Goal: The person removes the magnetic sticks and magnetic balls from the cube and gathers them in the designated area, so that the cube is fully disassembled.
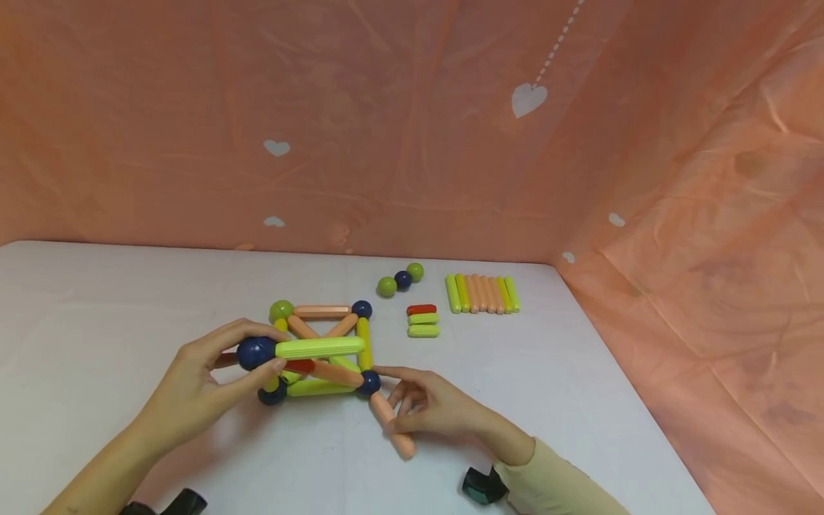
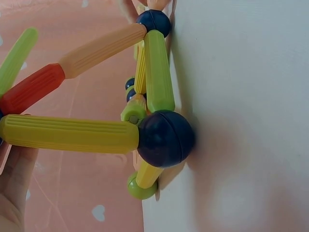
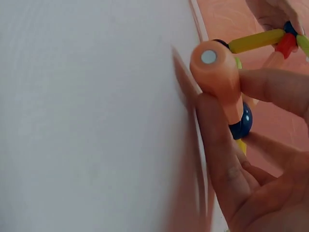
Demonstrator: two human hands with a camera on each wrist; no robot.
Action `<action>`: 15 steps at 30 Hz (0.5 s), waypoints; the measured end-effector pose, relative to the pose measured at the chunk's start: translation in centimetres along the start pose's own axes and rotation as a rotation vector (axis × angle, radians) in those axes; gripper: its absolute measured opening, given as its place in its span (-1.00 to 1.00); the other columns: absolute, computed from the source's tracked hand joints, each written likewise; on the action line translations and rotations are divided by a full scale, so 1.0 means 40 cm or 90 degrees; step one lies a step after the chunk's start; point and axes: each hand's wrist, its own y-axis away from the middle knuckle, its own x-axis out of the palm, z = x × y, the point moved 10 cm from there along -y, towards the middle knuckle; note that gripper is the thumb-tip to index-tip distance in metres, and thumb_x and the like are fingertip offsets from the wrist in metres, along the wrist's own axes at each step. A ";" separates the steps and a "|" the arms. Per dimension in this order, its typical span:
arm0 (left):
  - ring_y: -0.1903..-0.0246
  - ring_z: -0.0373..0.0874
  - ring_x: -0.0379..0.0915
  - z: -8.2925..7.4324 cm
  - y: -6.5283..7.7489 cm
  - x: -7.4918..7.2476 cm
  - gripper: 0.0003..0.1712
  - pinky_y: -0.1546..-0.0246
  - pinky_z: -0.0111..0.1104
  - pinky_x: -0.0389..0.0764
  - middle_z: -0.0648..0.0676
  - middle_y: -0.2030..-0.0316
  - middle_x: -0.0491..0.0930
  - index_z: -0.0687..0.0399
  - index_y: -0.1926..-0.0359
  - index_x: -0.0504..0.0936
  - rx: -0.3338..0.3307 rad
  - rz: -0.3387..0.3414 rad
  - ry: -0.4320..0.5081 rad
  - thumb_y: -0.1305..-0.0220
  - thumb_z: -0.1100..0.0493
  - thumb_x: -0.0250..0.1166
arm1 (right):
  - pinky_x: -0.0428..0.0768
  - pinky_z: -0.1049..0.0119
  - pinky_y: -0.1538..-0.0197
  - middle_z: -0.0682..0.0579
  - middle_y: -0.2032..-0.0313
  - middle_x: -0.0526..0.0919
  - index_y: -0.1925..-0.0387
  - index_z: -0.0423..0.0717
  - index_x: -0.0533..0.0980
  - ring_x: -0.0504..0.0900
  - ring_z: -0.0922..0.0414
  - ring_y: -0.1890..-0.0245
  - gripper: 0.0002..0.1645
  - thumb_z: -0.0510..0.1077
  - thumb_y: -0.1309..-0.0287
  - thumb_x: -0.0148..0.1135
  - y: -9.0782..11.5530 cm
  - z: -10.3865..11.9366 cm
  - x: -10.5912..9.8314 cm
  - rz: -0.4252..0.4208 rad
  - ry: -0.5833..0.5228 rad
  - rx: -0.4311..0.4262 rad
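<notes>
A frame of magnetic sticks and balls stands on the table, with a navy ball raised at its top. My left hand holds this ball between thumb and fingers. From it a lime stick juts right with a free end, a yellow stick drops to a corner ball, and a red stick joins a peach one. My right hand pinches another peach stick, one end at the front-right navy ball; its outer end shows a metal disc.
Behind the frame lie two green balls with a navy ball between them. A red short stick and two lime ones sit to the right. Farther right is a row of several longer sticks. An orange cloth hangs behind.
</notes>
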 end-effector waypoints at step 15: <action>0.18 -0.42 0.48 0.009 -0.001 0.000 -0.63 0.18 -0.66 0.51 -0.17 0.23 0.63 -0.14 0.11 0.63 0.000 0.003 0.006 -0.06 0.31 0.44 | 0.48 0.52 0.22 -0.11 0.13 0.61 -0.40 -0.10 0.23 0.50 0.32 0.32 -0.26 -0.34 -0.17 0.13 0.006 0.027 -0.003 0.058 0.035 -0.099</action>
